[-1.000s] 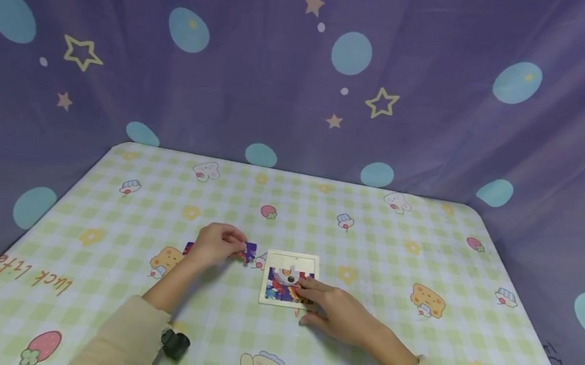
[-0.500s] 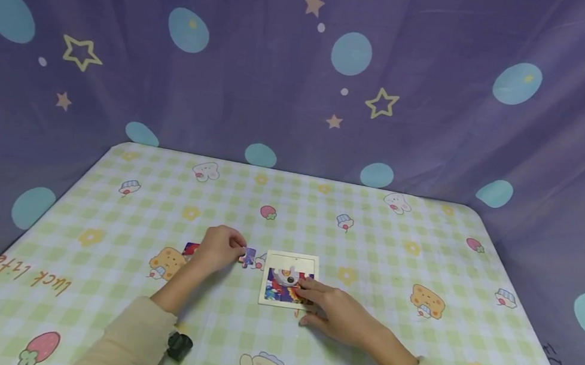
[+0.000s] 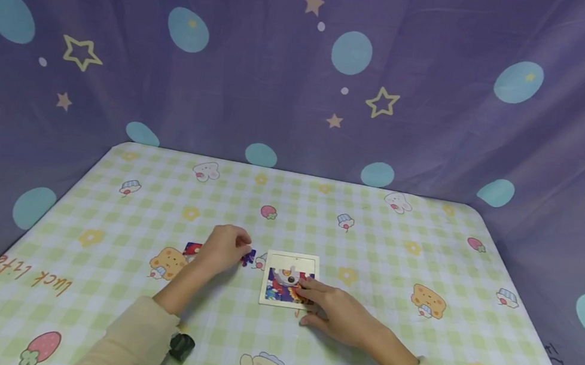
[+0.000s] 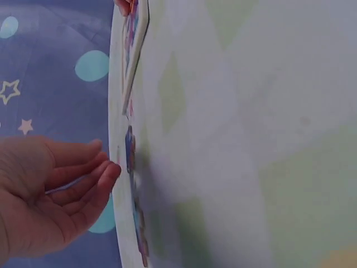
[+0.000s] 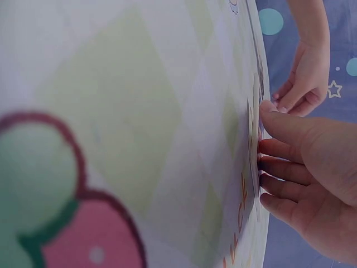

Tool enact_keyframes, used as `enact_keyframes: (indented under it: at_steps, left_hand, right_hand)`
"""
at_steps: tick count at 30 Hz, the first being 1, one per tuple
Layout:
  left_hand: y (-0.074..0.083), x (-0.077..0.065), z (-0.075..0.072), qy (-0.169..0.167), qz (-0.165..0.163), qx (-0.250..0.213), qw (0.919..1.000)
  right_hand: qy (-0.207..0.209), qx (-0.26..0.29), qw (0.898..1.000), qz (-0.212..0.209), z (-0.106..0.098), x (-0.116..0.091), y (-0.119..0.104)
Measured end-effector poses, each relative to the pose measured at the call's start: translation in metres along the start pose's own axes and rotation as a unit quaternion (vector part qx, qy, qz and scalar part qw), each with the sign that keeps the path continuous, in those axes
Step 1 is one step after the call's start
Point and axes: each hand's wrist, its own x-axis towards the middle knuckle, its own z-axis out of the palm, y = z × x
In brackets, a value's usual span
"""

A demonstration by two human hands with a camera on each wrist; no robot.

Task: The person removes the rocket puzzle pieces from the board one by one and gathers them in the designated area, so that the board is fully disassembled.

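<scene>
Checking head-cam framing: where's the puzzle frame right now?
In the head view, the puzzle frame lies on the tablecloth, below image centre, between the left hand and the right hand, which rests on its right side.

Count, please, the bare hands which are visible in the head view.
2: the left hand is over the flat, multicoloured loose puzzle pieces; the right hand rests on the square, cream-coloured puzzle frame. Nothing suggests another is hidden.

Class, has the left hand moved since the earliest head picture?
Yes: the left hand has shifted slightly right, away from the printed cookie on the tablecloth and toward the puzzle frame.
</scene>
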Motion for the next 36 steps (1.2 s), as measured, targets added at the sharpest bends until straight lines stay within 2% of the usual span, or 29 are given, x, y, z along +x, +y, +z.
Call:
enact_keyframes:
  at_steps: [8, 13, 19, 26, 29, 33, 36]
  left_hand:
    - [0.013, -0.002, 0.004, -0.02, 0.054, -0.012, 0.9983]
    - [0.018, -0.005, 0.013, -0.056, 0.072, -0.014, 0.9957]
    - [0.021, -0.012, 0.024, -0.09, 0.111, 0.004, 0.9897]
    - [0.026, -0.016, 0.028, -0.103, 0.144, 0.033, 0.9836]
    - [0.026, -0.015, 0.03, -0.106, 0.146, 0.041, 0.9827]
    - [0.028, -0.015, 0.031, -0.103, 0.127, 0.037, 0.9859]
    - [0.028, -0.014, 0.032, -0.093, 0.13, 0.044, 0.9862]
  right_hand:
    - [-0.002, 0.002, 1.0, -0.001, 0.0, 0.0, 0.0]
    - [-0.003, 0.002, 1.0, 0.0, 0.0, 0.0, 0.0]
    - [0.004, 0.0, 1.0, -0.002, 0.0, -0.001, 0.0]
    - [0.006, -0.004, 1.0, -0.004, -0.001, -0.001, 0.0]
    - [0.006, -0.005, 1.0, -0.005, -0.001, -0.001, 0.0]
    - [0.006, -0.003, 1.0, -0.003, 0.0, -0.001, 0.0]
    - [0.005, -0.001, 1.0, -0.001, 0.0, -0.001, 0.0]
